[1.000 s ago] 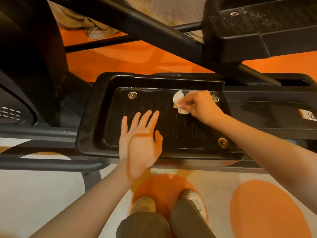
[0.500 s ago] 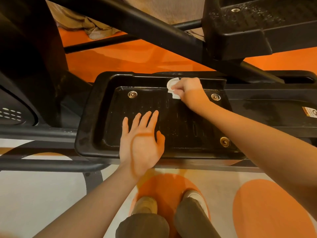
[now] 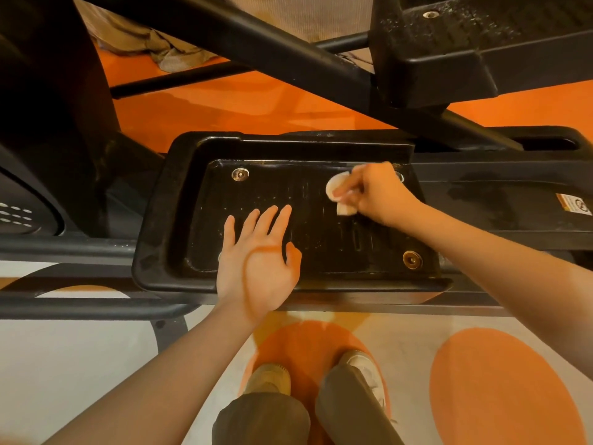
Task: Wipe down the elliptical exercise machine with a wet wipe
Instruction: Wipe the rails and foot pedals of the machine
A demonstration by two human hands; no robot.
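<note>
One elliptical (image 3: pixel 288 65), two pedals — the near pedal (image 3: pixel 179 220) lies long axis left to right. Three bolts (image 3: pixel 240 174) show on it. Left hand (image 3: pixel 256 261) rests flat, fingers spread; right hand (image 3: pixel 375 194) pinches one wipe (image 3: pixel 335 187) at the far-right corner.

A glossy black ribbed foot pedal (image 3: pixel 199 220) fills the centre of the frame, with brass-coloured round bolts (image 3: pixel 412 259) at its corners. A white wet wipe (image 3: pixel 337 192) shows at centre right. The floor (image 3: pixel 80 364) at the bottom is pale grey with large orange circles. A yellow and white warning sticker (image 3: pixel 572 203) sits at the right edge.
</note>
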